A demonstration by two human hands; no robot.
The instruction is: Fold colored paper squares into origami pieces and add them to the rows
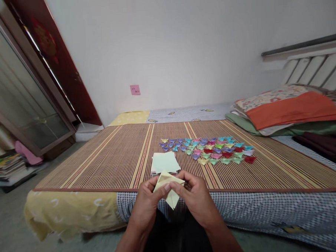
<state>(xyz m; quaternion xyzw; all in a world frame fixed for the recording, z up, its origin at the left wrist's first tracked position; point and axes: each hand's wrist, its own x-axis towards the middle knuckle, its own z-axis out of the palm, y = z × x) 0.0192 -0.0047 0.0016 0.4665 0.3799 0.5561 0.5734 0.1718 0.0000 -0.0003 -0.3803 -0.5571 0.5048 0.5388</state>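
Mat (102,158) lies on bed (257,207), wall (167,48) behind. Paper stack (165,163) on mat, just beyond folded sheet (172,199) between left hand (146,197) and right hand (195,193). Folded pieces (216,156) right of stack; bedding (292,111) farther right.

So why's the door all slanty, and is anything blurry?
In the head view, the red door leans, probably because a wide lens stretches the edges; also in the head view, the books look smeary, while the folded paper looks clearer.

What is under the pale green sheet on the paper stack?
Under the pale green sheet, whitish paper shows at the left, and other sheet edges at the near side, partly hidden by the held pale yellow paper. The covered faces cannot be seen.
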